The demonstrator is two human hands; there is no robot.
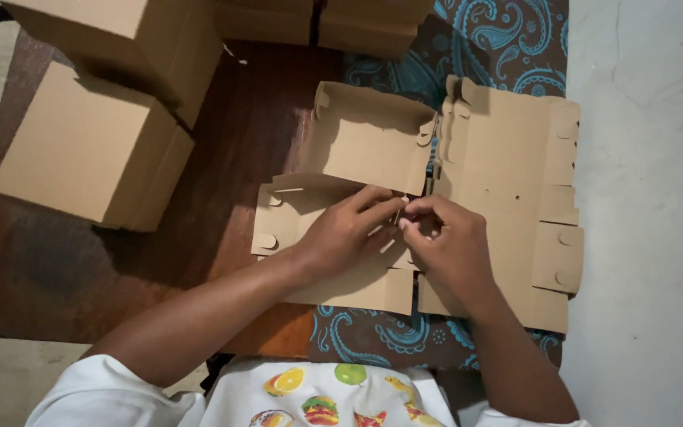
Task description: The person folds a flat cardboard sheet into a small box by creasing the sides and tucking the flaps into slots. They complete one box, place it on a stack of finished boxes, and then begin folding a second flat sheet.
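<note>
My left hand (347, 235) and right hand (446, 241) meet at the middle of the frame, fingertips pinched narrow on a small flap of the flat cardboard box (507, 198) I am folding. What exactly sits between my fingertips is too small to tell. One panel (373, 138) stands upright just above my hands. The box lies on a blue patterned cloth (507, 39) over a brown table (239, 158). Finished boxes (88, 150) are stacked at the upper left.
</note>
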